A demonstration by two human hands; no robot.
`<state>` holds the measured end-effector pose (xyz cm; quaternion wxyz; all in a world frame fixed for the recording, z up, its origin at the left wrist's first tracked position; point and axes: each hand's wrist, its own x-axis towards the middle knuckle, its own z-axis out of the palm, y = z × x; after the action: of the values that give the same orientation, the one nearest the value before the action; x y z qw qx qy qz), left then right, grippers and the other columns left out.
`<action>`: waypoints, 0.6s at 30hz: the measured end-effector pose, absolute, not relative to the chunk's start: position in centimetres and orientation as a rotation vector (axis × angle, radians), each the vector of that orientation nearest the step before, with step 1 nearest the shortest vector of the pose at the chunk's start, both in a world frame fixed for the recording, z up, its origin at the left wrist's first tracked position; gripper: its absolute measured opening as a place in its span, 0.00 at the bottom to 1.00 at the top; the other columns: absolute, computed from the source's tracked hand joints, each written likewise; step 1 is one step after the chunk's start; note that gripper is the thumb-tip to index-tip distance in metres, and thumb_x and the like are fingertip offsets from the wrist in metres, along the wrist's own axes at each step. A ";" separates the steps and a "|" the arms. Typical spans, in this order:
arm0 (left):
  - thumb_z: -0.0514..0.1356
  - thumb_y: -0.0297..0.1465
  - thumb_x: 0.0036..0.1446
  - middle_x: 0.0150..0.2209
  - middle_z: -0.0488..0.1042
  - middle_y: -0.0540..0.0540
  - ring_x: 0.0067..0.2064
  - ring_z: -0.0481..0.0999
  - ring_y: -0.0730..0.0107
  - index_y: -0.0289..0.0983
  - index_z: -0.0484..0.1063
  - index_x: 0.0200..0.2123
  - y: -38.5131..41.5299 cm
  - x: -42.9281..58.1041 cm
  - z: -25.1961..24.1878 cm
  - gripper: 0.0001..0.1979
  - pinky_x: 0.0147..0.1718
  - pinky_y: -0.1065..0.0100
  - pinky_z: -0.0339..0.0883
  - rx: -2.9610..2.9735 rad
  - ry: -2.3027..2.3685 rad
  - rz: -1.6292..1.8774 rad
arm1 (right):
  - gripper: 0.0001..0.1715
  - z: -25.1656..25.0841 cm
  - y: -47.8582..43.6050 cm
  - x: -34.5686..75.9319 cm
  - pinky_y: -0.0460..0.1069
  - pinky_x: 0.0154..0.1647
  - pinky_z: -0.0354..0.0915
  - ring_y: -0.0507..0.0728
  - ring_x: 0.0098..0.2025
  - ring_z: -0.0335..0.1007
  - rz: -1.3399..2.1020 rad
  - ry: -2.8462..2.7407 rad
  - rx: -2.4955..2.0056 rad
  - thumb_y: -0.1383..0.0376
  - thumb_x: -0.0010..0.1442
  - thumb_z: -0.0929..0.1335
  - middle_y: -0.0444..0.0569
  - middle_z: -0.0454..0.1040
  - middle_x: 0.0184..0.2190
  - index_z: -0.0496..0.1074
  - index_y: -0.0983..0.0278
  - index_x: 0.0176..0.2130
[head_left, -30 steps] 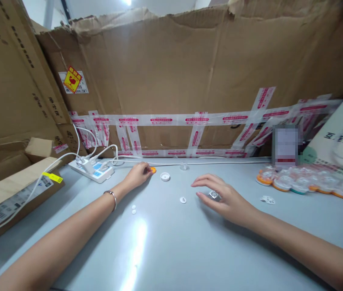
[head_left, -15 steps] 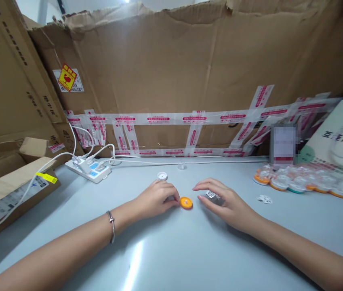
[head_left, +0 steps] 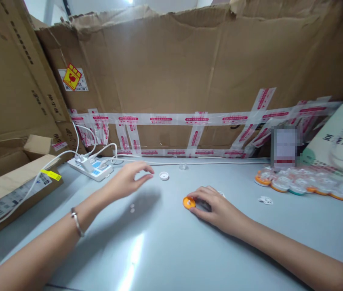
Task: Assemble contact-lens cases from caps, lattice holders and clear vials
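Observation:
An orange round disc [head_left: 188, 203] with a small pale piece at its centre is gripped at its right edge by my right hand [head_left: 212, 204], low over the table. My left hand [head_left: 131, 180] hovers with thumb and fingers apart, holding nothing. Just right of its fingertips lies a white round cap [head_left: 164, 176]. Two small white pieces [head_left: 132, 208] rest on the table below my left hand. A small clear cup [head_left: 183, 166] stands farther back. Behind my right hand, a white piece [head_left: 221, 194] is partly hidden.
Several clear-domed items with coloured rims [head_left: 298, 184] sit at the right, near a white cut-out piece [head_left: 265, 200] and a blurred upright card [head_left: 285, 145]. A power strip [head_left: 94, 169] with cables and an open cardboard box [head_left: 16, 186] are at the left. Large cardboard [head_left: 159, 72] stands behind.
My left hand has let go of the orange disc and moved up and left, uncovering the two small white pieces. My right hand has moved left and closed on the disc.

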<state>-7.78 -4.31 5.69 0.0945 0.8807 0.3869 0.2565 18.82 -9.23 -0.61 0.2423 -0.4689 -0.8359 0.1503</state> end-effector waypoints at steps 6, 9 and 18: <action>0.55 0.35 0.51 0.33 0.75 0.47 0.35 0.73 0.66 0.37 0.72 0.33 -2.2 -15.4 6.8 0.10 0.33 0.70 0.64 2.408 1.457 0.066 | 0.10 -0.6 -9.1 17.7 0.55 0.45 0.62 0.57 0.41 0.66 0.439 -2.307 -1.217 0.65 0.56 0.65 0.48 0.73 0.38 0.71 0.60 0.40; 0.57 0.35 0.48 0.33 0.75 0.48 0.36 0.73 0.66 0.37 0.73 0.32 -1.9 -17.5 6.2 0.09 0.34 0.72 0.63 2.285 1.458 -0.104 | 0.10 -0.7 -9.1 17.3 0.56 0.45 0.62 0.57 0.41 0.66 0.453 -2.303 -1.198 0.64 0.56 0.66 0.49 0.73 0.38 0.71 0.60 0.41; 0.63 0.39 0.41 0.27 0.73 0.50 0.32 0.71 0.66 0.38 0.73 0.28 -3.3 -17.2 5.4 0.12 0.29 0.72 0.62 2.139 1.392 -0.182 | 0.07 -0.8 -9.0 16.5 0.54 0.44 0.62 0.57 0.41 0.67 0.440 -2.247 -1.221 0.62 0.57 0.66 0.47 0.74 0.37 0.71 0.59 0.38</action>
<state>-17.19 -3.31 5.39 0.2874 0.8008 0.5210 -0.0683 16.53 -8.98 -0.76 0.2702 -0.4531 -0.8337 0.1632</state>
